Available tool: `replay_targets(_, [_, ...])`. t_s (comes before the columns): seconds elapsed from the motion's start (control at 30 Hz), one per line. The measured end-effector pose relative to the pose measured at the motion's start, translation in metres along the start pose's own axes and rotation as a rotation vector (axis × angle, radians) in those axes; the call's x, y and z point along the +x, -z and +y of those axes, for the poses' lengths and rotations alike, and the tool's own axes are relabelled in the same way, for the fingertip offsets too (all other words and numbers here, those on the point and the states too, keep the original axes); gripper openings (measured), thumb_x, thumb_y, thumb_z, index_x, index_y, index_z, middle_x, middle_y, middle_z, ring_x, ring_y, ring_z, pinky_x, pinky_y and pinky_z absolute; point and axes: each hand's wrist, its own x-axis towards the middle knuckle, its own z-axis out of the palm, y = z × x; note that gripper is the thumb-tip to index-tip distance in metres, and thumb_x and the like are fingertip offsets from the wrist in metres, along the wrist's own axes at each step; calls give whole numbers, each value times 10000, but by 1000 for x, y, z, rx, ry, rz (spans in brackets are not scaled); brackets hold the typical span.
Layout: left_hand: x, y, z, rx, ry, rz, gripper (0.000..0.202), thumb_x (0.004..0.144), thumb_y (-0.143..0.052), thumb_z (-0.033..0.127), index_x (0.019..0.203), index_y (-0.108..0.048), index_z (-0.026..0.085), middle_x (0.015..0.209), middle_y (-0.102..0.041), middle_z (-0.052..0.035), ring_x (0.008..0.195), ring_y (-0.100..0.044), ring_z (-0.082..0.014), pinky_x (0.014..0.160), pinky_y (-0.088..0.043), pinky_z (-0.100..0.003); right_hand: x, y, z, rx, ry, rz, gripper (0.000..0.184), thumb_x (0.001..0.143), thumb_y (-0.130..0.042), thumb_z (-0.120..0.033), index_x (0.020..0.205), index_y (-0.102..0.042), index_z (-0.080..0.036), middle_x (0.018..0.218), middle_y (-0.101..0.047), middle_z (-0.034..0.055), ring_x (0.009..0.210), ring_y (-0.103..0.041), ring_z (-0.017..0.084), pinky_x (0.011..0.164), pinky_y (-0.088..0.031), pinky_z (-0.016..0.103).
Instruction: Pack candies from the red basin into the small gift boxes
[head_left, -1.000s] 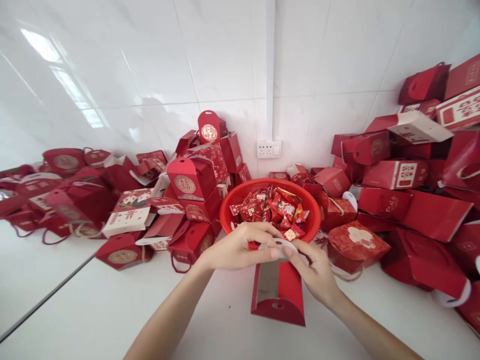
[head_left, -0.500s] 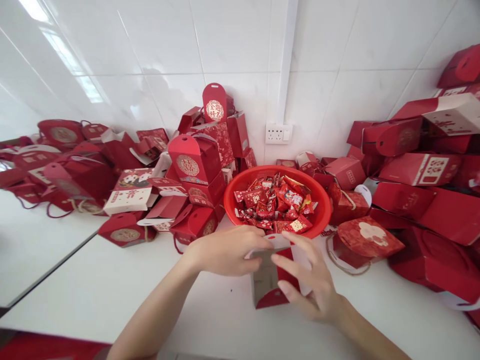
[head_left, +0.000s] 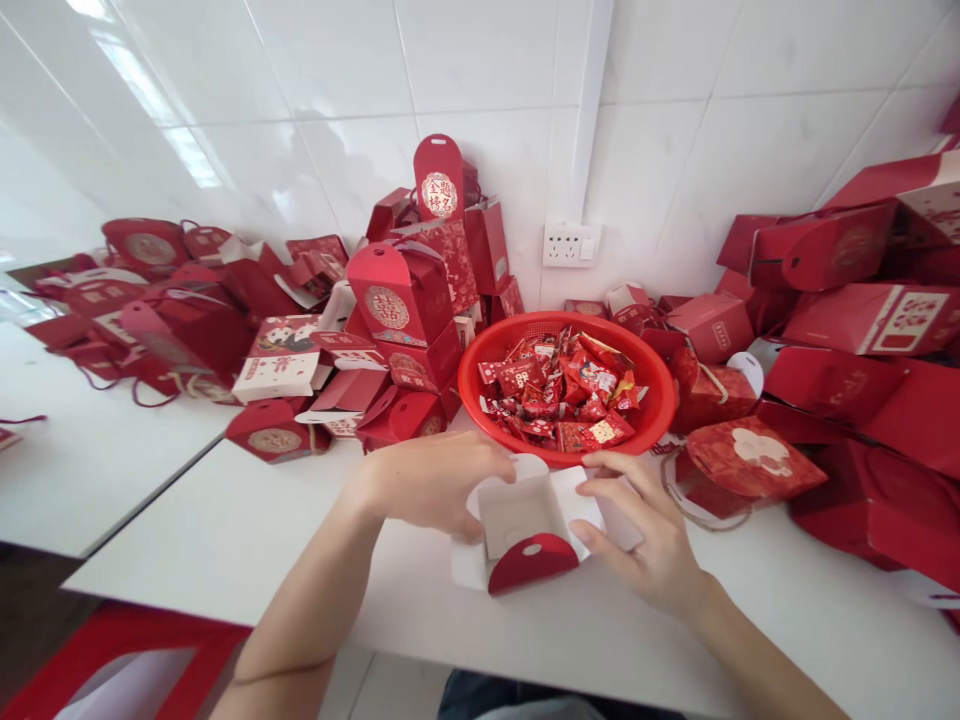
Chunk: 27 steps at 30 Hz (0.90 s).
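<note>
A small gift box (head_left: 532, 565) stands on the white table with its top opened and its white flaps spread. Its inside looks pale and bare, and a rounded red flap with a hole faces me. My left hand (head_left: 439, 485) holds the left and back edges of the box, fingers curled at the rim. On the other side, my right hand (head_left: 637, 525) has its fingers bent over the right white flap, gripping that edge. Just behind the box sits a red plastic basket (head_left: 660, 420) filled with red-wrapped candies (head_left: 589, 375).
Stacked red gift boxes (head_left: 397, 295) rise left of the basket, with more boxes (head_left: 187, 320) farther left. Another pile of boxes (head_left: 847, 380) crowds the right side. A tiled wall with a socket (head_left: 570, 246) closes off the back. A red stool (head_left: 112, 660) is at lower left.
The box's flaps have been spread outward, so its inside now shows from above. My left hand has shifted to the box's left edge; my right hand has moved onto the right flap.
</note>
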Motion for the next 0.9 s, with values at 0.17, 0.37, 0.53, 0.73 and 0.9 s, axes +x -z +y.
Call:
replay_targets(0.17, [-4,-5,-4,9,95,-90,488,653,-828,278,1116,-679,245,1058,-714,-27,950,-668,-265,770,-481,-288,-2,-6,-6,-8,-165,-63,184,951,-630,-386,881,-650,-217,774,-620,30,692,-626,172,617,-510,291])
replay_targets(0.37, [-20,-28,-6,-186,77,22,446,812,-723,343,1236,-631,240,1217,-685,-57,1028,-666,-247,851,-510,-297,-8,-17,-16,-71,-264,-123,222,978,-565,-379,831,-617,-222,730,-607,22,666,-606,172,614,-485,290])
replay_targets(0.53, [-38,-53,-11,-322,73,127,650,817,-739,370,1426,-531,273,1411,-609,-87,1102,-648,-248,930,-529,-331,-7,-16,-18,48,-332,-239,274,961,-574,-476,936,-648,-213,843,-661,44,733,-644,183,646,-521,296])
replay_targets(0.73, [-48,-76,-22,-471,112,207,715,798,-774,381,1460,-523,281,1516,-534,-99,1286,-571,-286,972,-535,-359,2,0,-9,239,-391,-517,698,794,-664,-743,1245,-664,-210,1225,-679,121,1096,-675,285,924,-552,378])
replay_targets(0.9, [-45,-85,-33,-544,81,288,694,805,-787,412,1446,-557,279,1483,-572,-90,1300,-561,-295,1005,-515,-374,10,7,-3,189,-421,-758,1002,640,-757,-791,1463,-543,-262,1488,-553,130,1336,-541,375,1097,-456,458])
